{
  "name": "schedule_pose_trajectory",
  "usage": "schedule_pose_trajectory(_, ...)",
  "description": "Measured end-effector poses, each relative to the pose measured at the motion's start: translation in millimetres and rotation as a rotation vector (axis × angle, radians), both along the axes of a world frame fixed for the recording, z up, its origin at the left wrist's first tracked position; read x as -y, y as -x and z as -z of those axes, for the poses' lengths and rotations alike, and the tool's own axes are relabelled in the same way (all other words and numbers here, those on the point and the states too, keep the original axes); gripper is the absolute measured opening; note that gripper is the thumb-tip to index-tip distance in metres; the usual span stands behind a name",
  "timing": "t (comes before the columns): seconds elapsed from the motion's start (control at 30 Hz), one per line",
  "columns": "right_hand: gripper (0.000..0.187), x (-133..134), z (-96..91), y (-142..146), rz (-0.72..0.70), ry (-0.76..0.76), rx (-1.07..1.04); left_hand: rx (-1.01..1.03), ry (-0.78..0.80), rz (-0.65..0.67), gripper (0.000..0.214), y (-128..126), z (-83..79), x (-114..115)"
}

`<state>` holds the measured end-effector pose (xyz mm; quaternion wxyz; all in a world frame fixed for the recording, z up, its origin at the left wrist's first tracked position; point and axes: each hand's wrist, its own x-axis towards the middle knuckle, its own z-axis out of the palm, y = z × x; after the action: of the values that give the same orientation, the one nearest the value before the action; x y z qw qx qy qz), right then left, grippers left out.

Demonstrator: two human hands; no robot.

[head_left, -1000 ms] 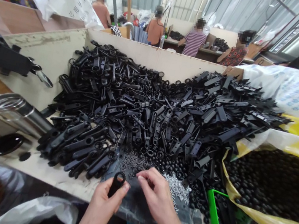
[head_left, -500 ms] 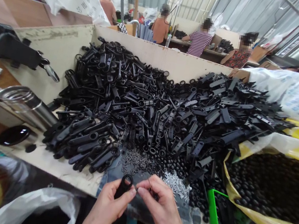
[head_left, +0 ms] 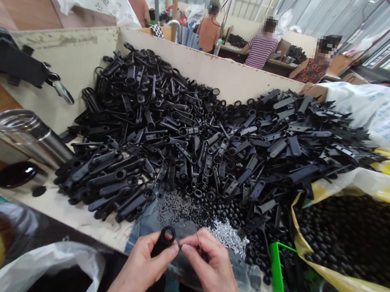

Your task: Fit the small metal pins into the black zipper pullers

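My left hand (head_left: 143, 265) is closed on a black plastic handle piece (head_left: 164, 240) with a ring at its top, held upright near the table's front edge. My right hand (head_left: 209, 267) pinches something thin and dark right beside that ring; I cannot make out what it is. Just beyond my fingers lie small dark screws (head_left: 179, 206) and silvery screws (head_left: 228, 235). Behind them rises a big heap of black plastic handle parts (head_left: 196, 136) that fills the wooden tray (head_left: 77, 65).
A yellow sack of small black round pieces (head_left: 355, 240) sits at right, beside a green crate (head_left: 278, 286). At left lie a steel flask (head_left: 27, 134), its black lid (head_left: 14, 174) and a black pouch (head_left: 13, 63). Several people work at a far bench (head_left: 261, 49).
My two hands have come together, the right fingertips now beside the ring of the handle piece. The view has shifted slightly.
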<state>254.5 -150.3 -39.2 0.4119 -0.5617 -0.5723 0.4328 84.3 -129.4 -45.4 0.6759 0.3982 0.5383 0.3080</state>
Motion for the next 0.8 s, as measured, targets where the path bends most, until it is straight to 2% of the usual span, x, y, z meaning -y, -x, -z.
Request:
schedule_pose_trajectory(0.13, 0.026, 1.4, 2.1, -0.8, -0.001, -0.011, -0.017, -0.001, 0.009, 0.041, 0.046, 0.1, 4.6, 0.0)
schedule_pose_trajectory(0.3, 0.024, 1.8, 3.0, -1.4, -0.001, -0.011, -0.025, 0.048, 0.038, 0.006, 0.050, -3.0, 4.6, 1.5)
schedule_pose_trajectory(0.6, 0.023, 4.6, 2.2, -1.1, 0.016, -0.004, -0.041, 0.259, 0.192, -0.012, 0.042, -4.4, -0.4, 3.1)
schedule_pose_trajectory(0.8, 0.029, 13.8, 15.2, 6.2, 0.177, 0.139, -0.254, 0.408, 0.361, -0.054, 0.042, -11.8, -2.0, 1.2)
